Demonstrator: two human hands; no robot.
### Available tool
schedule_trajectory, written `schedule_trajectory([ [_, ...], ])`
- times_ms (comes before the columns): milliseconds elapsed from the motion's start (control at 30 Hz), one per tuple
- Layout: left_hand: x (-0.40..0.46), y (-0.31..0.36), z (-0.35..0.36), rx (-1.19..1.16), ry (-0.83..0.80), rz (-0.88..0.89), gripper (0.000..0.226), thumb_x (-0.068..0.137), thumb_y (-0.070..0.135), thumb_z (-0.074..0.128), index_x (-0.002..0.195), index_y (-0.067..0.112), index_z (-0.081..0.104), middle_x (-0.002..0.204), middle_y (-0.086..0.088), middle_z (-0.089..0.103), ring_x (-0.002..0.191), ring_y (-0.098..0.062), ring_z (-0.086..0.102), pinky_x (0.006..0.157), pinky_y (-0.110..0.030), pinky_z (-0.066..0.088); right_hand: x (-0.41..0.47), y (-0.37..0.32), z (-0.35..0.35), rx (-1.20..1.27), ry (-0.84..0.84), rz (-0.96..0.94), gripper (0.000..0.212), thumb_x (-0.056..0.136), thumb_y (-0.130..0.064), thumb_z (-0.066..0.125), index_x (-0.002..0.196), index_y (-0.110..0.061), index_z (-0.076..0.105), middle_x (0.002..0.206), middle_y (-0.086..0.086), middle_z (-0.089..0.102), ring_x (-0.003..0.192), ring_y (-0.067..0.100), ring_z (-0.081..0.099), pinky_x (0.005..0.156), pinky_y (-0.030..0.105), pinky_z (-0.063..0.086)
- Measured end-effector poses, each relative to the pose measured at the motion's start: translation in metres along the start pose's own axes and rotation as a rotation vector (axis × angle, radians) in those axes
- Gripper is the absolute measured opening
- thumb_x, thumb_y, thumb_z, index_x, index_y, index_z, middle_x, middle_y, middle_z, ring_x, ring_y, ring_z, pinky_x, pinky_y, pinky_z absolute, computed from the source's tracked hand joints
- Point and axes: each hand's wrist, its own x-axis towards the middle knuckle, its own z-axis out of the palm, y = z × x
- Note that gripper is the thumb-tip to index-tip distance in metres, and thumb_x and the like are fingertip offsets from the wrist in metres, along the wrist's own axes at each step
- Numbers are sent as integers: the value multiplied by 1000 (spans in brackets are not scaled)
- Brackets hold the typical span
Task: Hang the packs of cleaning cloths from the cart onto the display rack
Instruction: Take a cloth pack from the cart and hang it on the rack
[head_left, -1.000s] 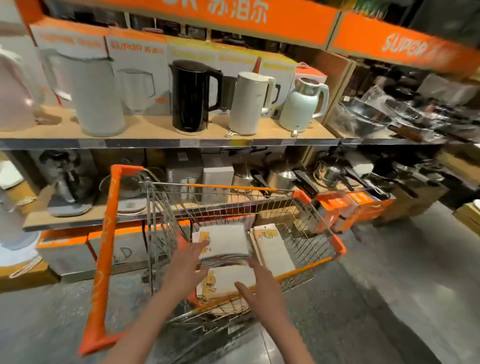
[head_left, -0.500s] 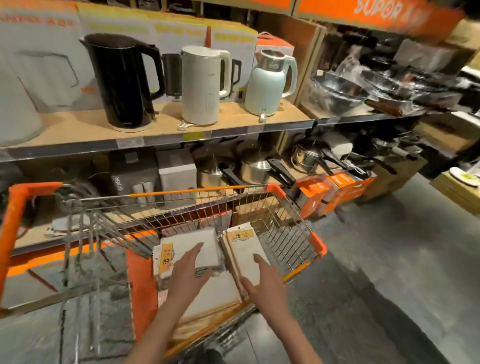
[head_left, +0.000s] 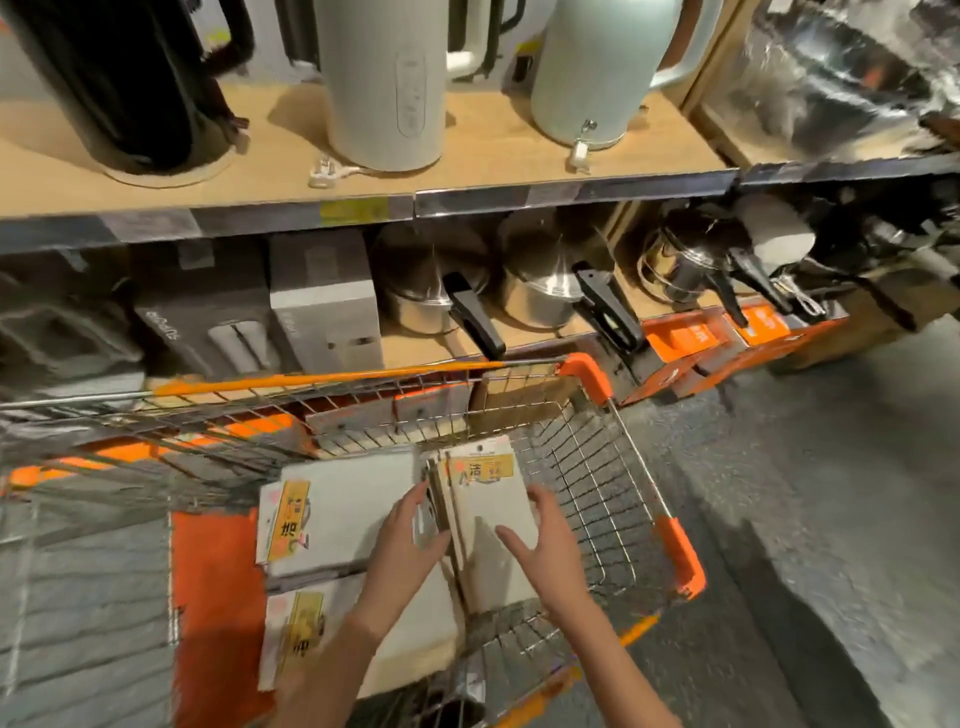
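The left hand (head_left: 410, 535) reaches into the cart with its fingers (head_left: 415, 499) spread and nearly straight, their tips at the left edge of an upright stack of cloth packs (head_left: 493, 514). The right hand (head_left: 545, 540) meets the same stack from the right, fingers loosely bent over its right edge and thumb lying across the front face. Whether either hand has closed into a firm grip cannot be told; both only bracket the stack. Just left of it, a flat pack with a yellow label (head_left: 332, 514) lies under the left hand, and another pack (head_left: 311, 639) lies nearer, partly hidden by the left forearm. All sit in the wire cart (head_left: 587, 467), which has orange corners. Beyond the cart, a low shelf holds steel pots (head_left: 540, 291) with black handles, and the shelf above (head_left: 467, 156) carries kettles (head_left: 379, 83).
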Motion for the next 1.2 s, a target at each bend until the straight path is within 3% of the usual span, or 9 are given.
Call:
schedule_trajectory([
  [167,43,-20,49,-63,66,-144,68,81,2,72,138,16,38,130,7,41,133,-18,39,109,-33,36,62,35,20,110,-37,62,67,81,-31,71,137,-14,38,138,1,47,127,17,43,101,31,37],
  [300,78,-34,88,-107,83,-189,72,81,11,75,142,11,36,140,-2,42,131,-19,41,103,-18,33,114,69,41,229,-100,102,72,79,-25,74,138,-13,35,140,3,44,130,18,40,100,26,33],
  [367,96,-40,101,-172,108,-224,71,83,4,71,144,12,34,137,6,38,126,-8,38,87,4,30,138,83,51,251,-131,94,76,78,-26,75,139,-11,33,140,3,43,130,17,39,103,28,33],
  [433,114,-50,112,-231,128,-228,72,83,-3,68,143,14,33,135,12,33,124,-2,32,77,10,26,159,97,62,290,-156,105,78,76,-27,76,139,-10,34,135,1,45,128,16,39,105,29,33],
  [533,134,-71,125,-327,201,-254,74,80,-5,68,137,28,36,143,4,42,130,-13,44,90,-11,41,182,113,76,356,-164,125,80,71,-23,81,136,-14,36,123,-7,47,121,15,46,100,27,38],
  [633,144,-86,135,-408,209,-268,72,74,24,73,133,41,36,139,-1,49,124,-14,52,96,-28,47,201,126,88,357,-190,136,83,69,-14,82,137,-11,35,119,-9,48,111,9,49,87,13,38],
  [833,168,-112,155,-580,223,-323,84,84,-1,67,150,18,19,143,2,44,117,1,53,79,-4,46,221,142,115,540,-281,246,75,73,-3,77,132,-19,34,111,-4,61,93,7,61,80,17,51],
  [967,177,-120,163,-629,260,-360,89,81,-3,69,150,18,16,141,-3,46,120,-14,53,79,-9,49,224,143,124,547,-338,244,54,74,-7,77,119,-18,47,105,3,66,91,14,64,69,10,49],
  [1200,174,-115,168,-665,225,-318,80,85,-7,64,146,21,20,128,6,52,98,11,58,74,-4,46,223,151,126,596,-363,243,52,75,-1,74,116,-20,48,93,-8,67,77,-3,64,69,13,50],
])
